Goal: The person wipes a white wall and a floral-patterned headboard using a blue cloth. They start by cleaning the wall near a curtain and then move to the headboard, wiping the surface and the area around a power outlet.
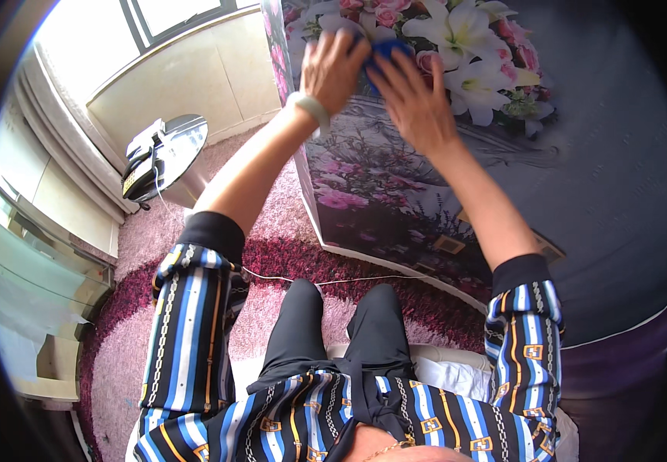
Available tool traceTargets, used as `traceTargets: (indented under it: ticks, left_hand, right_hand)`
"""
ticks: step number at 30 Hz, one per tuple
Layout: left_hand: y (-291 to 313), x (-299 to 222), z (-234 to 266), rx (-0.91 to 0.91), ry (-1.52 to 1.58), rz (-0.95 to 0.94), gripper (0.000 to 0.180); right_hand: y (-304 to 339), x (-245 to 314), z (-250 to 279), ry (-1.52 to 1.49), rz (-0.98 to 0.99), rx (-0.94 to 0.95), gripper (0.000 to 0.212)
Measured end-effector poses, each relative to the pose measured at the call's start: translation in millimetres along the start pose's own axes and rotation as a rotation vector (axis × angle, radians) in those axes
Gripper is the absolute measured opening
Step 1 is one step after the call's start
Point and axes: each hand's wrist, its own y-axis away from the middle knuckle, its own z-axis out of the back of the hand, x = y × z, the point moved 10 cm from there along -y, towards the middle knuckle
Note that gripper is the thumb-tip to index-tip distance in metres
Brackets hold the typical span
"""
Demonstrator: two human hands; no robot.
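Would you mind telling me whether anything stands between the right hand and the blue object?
Nothing visible does: the right hand partly overlaps the blue object in this view, and the left hand is at its left side, not in between.

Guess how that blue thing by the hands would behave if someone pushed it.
The blue thing is probably light, as what shows of it is small beside the right hand. Its visible edge looks rounded, so it might rock if pushed. Blur and covering fingers leave its stiffness unclear.
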Motion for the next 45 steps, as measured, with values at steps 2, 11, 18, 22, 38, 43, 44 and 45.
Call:
traceTargets:
  ticks: [2, 11, 18, 22, 38, 43, 44, 45]
  left_hand:
    - [-40, 17, 18, -0.094, -0.026, 0.01, 0.03]
    - [56, -17, -15, 0.147, 0.194, 0.048, 0.051]
    - [36, -56, -39, 0.262, 0.324, 0.017, 0.043]
    - [-72, -48, -1, -0.055, 0.271, -0.053, 0.05]
    - [65, -151, -57, 0.377, 0.301, -0.002, 0.073]
    - [-74, -132, -33, 0.071, 0.208, -0.017, 0.065]
    - [-96, -133, -24, 0.031, 0.18, -0.026, 0.063]
    - [-115, -148, 10, -0.1, 0.046, -0.04, 0.061]
  right_hand:
    - [-37, -21, 43, -0.036, -0.034, -0.185, 0.05]
    - [32, 21, -21, -0.056, -0.071, 0.045, 0.042]
    - [74, -14, -5, 0.03, -0.035, 0.15, 0.044]
    - [12, -94, 61, 0.109, -0.162, -0.136, 0.04]
    - [159, -43, 5, -0.029, -0.199, 0.122, 0.035]
    - [78, -132, 77, 0.114, -0.305, -0.125, 0.036]
    - [69, -146, 86, 0.137, -0.314, -0.193, 0.037]
    - [72, -157, 94, 0.173, -0.322, -0.251, 0.037]
